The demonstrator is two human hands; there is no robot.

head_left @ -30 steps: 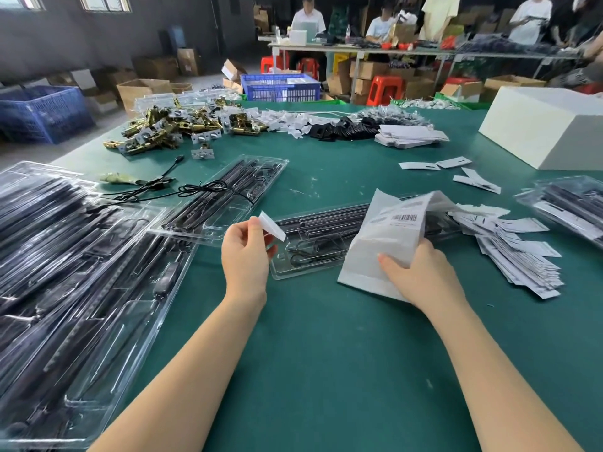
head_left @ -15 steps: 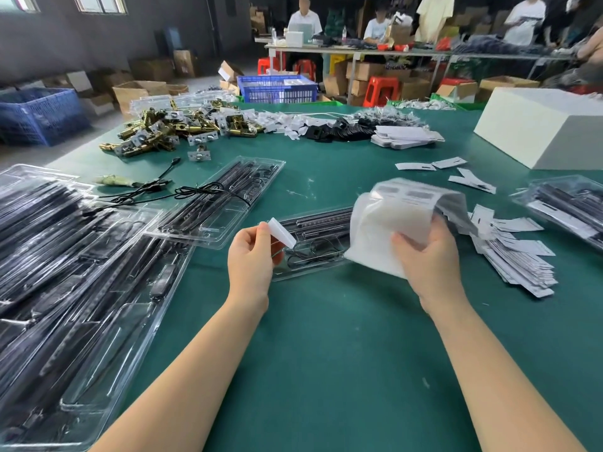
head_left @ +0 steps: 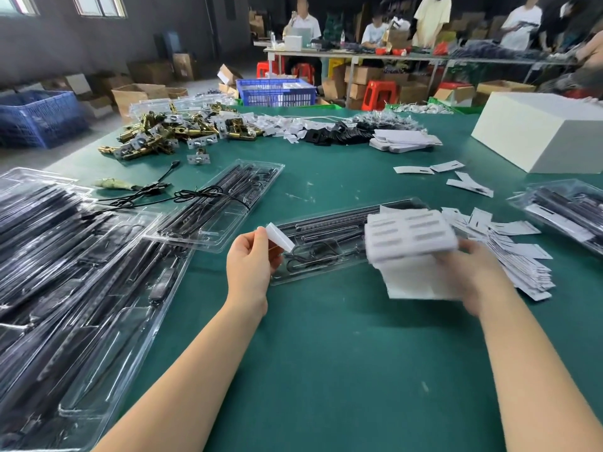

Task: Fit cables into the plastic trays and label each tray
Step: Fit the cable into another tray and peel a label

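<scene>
A dark green felt-covered table (head_left: 326,370) fills the view in a dim warehouse room, with blue plastic crates (head_left: 275,92), cardboard boxes and people at a far bench behind it. The left hand (head_left: 249,261) pinches a small white rectangular label (head_left: 280,237) between thumb and forefinger, fingers curled, just above the near end of a clear plastic tray holding black cables (head_left: 326,246) that lies flat on the felt. The right hand (head_left: 473,272), blurred, grips a white label sheet (head_left: 409,238) bent over itself, covering the tray's right end. Right of those fingers spreads a heap of loose white paper cards (head_left: 522,256); beyond it sits a large white box (head_left: 538,135). Left of the left fingers lie stacked clear trays of cables (head_left: 65,272), reaching the table's left edge. Another filled tray (head_left: 222,203) lies just beyond the left hand. Bare felt lies open nearer than both wrists.
</scene>
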